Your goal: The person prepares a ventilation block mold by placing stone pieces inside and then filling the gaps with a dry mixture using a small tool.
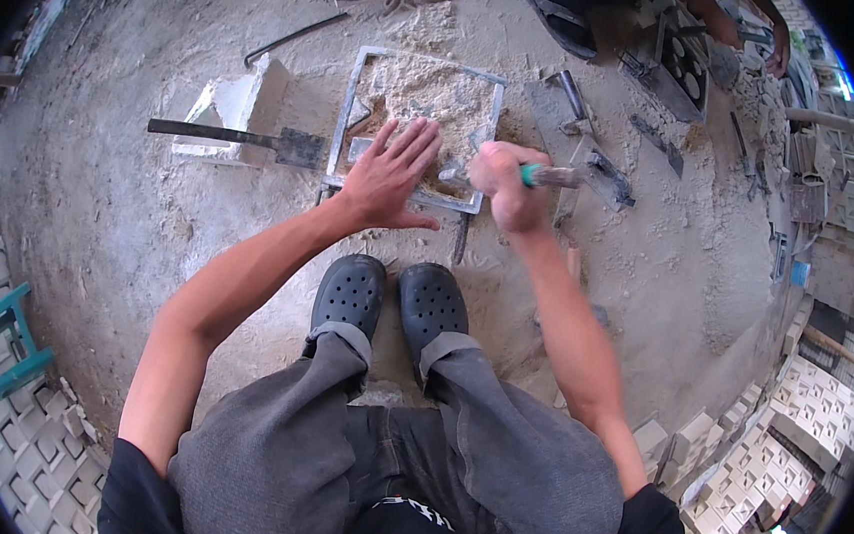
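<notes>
A square metal frame (344,110) lies on the dusty ground in front of my feet, holding pale crumbly sand-like material (436,87). My left hand (394,174) is over its near left part, palm down, fingers stretched and thumb out to the side; whether it presses on the material cannot be seen. At the near right corner, my right hand (507,185) is closed round a short hand tool (556,177) with a worn handle and a green band. A greyish part shows left of that fist, but its shape is blurred.
A dark-handled flat tool (227,134) rests against a white block (220,115) on the left. Metal tools (609,181) lie on the right. Another person's hand (724,31) is near a metal box with round holes (685,67). A teal stool (15,340) and stacked patterned blocks (817,408) stand at the sides.
</notes>
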`<state>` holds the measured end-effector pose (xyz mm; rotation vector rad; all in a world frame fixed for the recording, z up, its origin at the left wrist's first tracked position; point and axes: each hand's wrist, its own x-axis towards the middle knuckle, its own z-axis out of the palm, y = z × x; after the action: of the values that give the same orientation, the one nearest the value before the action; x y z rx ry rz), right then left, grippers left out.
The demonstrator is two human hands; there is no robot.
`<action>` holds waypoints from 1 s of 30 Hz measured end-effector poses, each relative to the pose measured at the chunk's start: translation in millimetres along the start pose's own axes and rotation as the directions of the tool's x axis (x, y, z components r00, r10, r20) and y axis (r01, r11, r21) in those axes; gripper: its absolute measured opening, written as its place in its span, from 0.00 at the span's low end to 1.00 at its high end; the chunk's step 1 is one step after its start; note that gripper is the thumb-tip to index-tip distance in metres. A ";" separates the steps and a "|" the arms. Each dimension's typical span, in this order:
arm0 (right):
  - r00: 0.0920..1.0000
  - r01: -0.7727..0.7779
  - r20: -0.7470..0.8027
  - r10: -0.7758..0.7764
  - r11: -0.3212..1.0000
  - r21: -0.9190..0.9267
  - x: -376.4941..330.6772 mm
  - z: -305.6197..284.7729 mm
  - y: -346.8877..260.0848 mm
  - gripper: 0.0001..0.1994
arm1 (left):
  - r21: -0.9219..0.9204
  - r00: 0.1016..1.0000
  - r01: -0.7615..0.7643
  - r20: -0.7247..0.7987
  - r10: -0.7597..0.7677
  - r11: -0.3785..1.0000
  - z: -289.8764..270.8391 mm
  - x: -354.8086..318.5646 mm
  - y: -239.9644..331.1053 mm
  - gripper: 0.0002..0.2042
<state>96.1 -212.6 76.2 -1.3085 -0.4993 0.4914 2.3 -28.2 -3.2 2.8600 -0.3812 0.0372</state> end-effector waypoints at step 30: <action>0.997 0.076 -0.023 -0.077 0.996 -0.047 72.6 4.0 12.6 0.23 | 0.031 0.982 0.184 -0.035 -0.183 0.982 -6.7 -14.0 -7.4 0.64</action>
<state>150.8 -163.5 69.6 -1.3332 -0.5405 0.4017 -9.2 -16.0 0.6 2.9117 -0.1100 0.0556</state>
